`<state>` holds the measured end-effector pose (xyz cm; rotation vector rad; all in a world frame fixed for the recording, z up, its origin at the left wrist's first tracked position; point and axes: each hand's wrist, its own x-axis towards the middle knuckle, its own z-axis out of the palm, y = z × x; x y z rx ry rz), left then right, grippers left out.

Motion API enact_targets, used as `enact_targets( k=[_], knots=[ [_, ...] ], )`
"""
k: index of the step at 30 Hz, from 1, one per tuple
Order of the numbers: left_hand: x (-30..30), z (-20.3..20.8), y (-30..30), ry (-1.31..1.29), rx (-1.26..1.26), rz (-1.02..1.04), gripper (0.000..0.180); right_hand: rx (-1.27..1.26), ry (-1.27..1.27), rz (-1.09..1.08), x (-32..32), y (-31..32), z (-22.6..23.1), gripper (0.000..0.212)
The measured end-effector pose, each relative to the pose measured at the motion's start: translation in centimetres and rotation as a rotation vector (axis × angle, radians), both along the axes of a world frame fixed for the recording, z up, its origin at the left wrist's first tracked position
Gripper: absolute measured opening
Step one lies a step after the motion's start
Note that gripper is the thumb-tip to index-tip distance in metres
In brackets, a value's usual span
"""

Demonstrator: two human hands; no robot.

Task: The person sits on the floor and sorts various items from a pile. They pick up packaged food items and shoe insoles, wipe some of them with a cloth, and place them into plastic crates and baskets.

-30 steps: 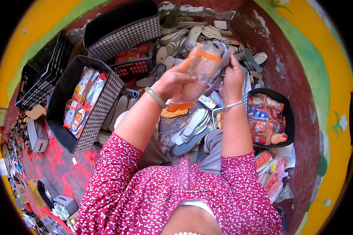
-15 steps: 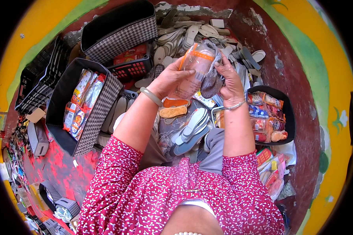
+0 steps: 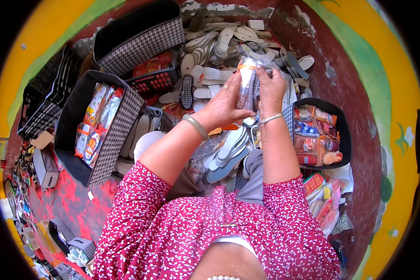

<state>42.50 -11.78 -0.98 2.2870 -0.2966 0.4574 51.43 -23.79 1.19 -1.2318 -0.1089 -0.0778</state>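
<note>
Out in front of me, a clear plastic bag point(image 3: 245, 70) with an orange band is up against a grey fuzzy piece point(image 3: 251, 91), whose kind I cannot make out. My left hand point(image 3: 223, 103) grips the bag's left side, fingers along it and thumb below. My right hand point(image 3: 271, 89) closes on the right side of the bag and the grey piece, thumb on top. Whether the grey piece lies inside the bag or behind it is unclear. Beneath my hands lies a small stack of pale insoles point(image 3: 232, 149).
A heap of insoles point(image 3: 224, 42) fills the far floor. At left stand houndstooth bins point(image 3: 114, 135), one holding packaged goods, and a black crate point(image 3: 154, 77) with red packages. A black-lined bin point(image 3: 343, 140) with bagged items stands at right, near a dark red wall point(image 3: 333, 51).
The bag and the grey fuzzy piece, held side by side before, are now brought together. The bag has turned narrower and more upright, and my left hand has shifted right and lower.
</note>
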Motion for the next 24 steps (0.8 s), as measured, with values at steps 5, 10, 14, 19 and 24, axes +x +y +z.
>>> enact_targets(
  k=[5,10,14,19,24],
  knots=[
    [0.2,1.6,0.5,0.584,-1.268,-0.465,0.059,0.375,0.194,0.347,-0.9,-0.4,1.9,0.026],
    [0.3,2.3,2.1,0.473,-1.676,-0.494,0.045,0.497,0.066,0.291,-0.5,-1.8,3.8,0.029],
    [0.8,3.0,3.0,0.442,-1.866,-0.388,0.042,0.279,-0.115,0.330,-1.4,-1.2,4.1,0.040],
    [1.5,2.0,2.0,0.324,-1.941,-0.230,0.039,-0.611,-0.542,0.296,-3.4,2.3,1.3,0.047],
    [2.0,-0.3,4.7,0.274,-1.938,-0.282,0.049,-0.710,-0.789,0.451,-5.1,4.2,-0.5,0.046]
  ],
)
